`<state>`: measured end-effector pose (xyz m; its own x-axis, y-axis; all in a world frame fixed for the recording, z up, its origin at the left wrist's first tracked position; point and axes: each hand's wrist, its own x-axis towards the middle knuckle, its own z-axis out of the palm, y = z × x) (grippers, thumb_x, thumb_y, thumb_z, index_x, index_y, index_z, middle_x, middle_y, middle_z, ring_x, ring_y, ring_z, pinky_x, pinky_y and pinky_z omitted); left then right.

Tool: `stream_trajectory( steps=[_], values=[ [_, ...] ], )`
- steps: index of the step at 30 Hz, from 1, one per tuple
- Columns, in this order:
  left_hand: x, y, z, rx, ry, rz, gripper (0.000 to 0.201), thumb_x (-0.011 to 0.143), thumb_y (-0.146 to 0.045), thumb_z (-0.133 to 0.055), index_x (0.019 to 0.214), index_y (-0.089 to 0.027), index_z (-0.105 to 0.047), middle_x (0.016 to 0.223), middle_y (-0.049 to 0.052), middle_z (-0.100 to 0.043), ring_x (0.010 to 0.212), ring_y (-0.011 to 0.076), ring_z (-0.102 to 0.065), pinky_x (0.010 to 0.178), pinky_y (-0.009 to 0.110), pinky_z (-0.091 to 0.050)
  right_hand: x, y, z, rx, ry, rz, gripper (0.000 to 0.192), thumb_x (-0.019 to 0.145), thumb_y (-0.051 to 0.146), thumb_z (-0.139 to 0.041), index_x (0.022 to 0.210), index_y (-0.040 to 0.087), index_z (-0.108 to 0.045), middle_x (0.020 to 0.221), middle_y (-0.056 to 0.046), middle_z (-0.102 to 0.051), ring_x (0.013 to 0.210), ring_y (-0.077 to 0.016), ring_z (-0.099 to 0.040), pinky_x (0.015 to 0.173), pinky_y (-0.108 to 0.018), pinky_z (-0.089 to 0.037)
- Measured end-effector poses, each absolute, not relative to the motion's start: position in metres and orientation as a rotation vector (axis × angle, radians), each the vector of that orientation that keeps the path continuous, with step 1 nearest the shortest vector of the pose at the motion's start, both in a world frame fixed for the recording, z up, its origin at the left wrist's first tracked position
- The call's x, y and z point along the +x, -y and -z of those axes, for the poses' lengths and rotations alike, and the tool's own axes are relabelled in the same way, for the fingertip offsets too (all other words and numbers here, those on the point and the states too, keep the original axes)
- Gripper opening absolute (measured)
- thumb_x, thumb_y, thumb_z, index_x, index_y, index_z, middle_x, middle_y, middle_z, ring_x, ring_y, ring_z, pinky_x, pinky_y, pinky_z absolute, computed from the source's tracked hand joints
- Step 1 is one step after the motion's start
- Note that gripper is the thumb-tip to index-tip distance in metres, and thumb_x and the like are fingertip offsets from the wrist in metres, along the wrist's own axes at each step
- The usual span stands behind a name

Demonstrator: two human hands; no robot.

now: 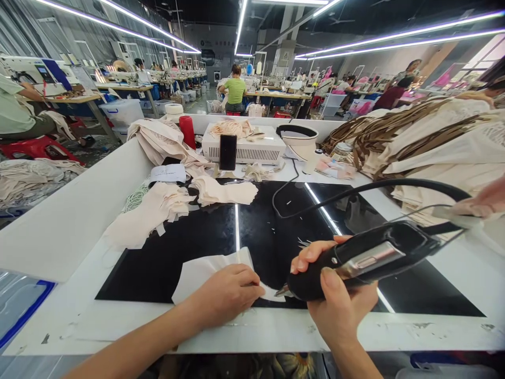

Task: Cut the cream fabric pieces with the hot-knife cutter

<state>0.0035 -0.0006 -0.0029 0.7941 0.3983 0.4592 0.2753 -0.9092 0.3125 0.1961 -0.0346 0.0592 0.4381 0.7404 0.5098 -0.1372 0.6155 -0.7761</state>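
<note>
Fabric, a small pale cut piece [205, 271], lies flat on the black mat [165, 258] directly under and beyond the left hand [224, 295], its long axis running from lower left toward upper right across the near edge of the mat. The left hand presses down on the piece's near right corner, fingers curled and flat against the cloth, so it is the nearer hand and already touches it. The right hand [335, 295] sits just to the right, wrapped in a closed grip around the black handheld cutting tool [366, 258], thumb on top; the tool's metal tip [282, 291] points left and meets the fabric's edge just beside the left fingertips. The tool body slants up and away to the right, and its black cord [355, 192] loops back across the mat beyond both hands.

Farther from the hands, to the left, a heap of similar cream pieces [158, 210] lies on the mat's far left corner, well apart from the work. Straight ahead stand a white box-shaped device [252, 147] and a dark phone [228, 151] propped in front of it, with a red spool [188, 131] to their left. To the right, beyond the tool, a pile of cream and brown garments [426, 142] covers the worktop [276, 331]. Another person's hand [487, 200] enters at the right edge, near the cord. Nothing lies between the tool tip and the cloth.
</note>
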Motion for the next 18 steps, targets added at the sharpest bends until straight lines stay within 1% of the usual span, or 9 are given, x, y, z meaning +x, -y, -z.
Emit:
stream_trajectory(
  steps=[6, 12, 18],
  values=[
    [0.0024, 0.0006, 0.0031, 2.756, -0.53, -0.761, 0.021, 0.107, -0.013, -0.05, 0.107, -0.017, -0.071, 0.102, 0.007, -0.07, 0.093, 0.0179, -0.065, 0.088, 0.03, -0.056, 0.1968, 0.0348, -0.0571, -0.754, 0.979, -0.598, 0.037, 0.089, 0.026, -0.078, 0.121, 0.029, -0.061, 0.085, 0.003, -0.068, 0.064, -0.0153, -0.065, 0.057, -0.034, -0.06],
    [0.0011, 0.0011, 0.0042, 2.758, -0.506, -0.823, 0.02, 0.107, -0.014, -0.052, 0.106, -0.016, -0.071, 0.102, 0.007, -0.07, 0.093, 0.0186, -0.065, 0.088, 0.03, -0.057, 0.1983, 0.0312, -0.0581, -0.78, 0.933, -0.571, 0.037, 0.088, 0.027, -0.079, 0.12, 0.029, -0.061, 0.083, 0.003, -0.068, 0.063, -0.0151, -0.064, 0.056, -0.033, -0.058],
    [0.0015, 0.0021, 0.0035, 2.762, -0.508, -0.815, 0.018, 0.106, -0.012, -0.054, 0.107, -0.016, -0.071, 0.101, 0.007, -0.07, 0.092, 0.0184, -0.065, 0.087, 0.03, -0.056, 0.1991, 0.0324, -0.0533, -0.768, 0.961, -0.595, 0.037, 0.09, 0.025, -0.078, 0.122, 0.029, -0.061, 0.085, 0.003, -0.069, 0.065, -0.0151, -0.065, 0.059, -0.034, -0.058]
  ],
)
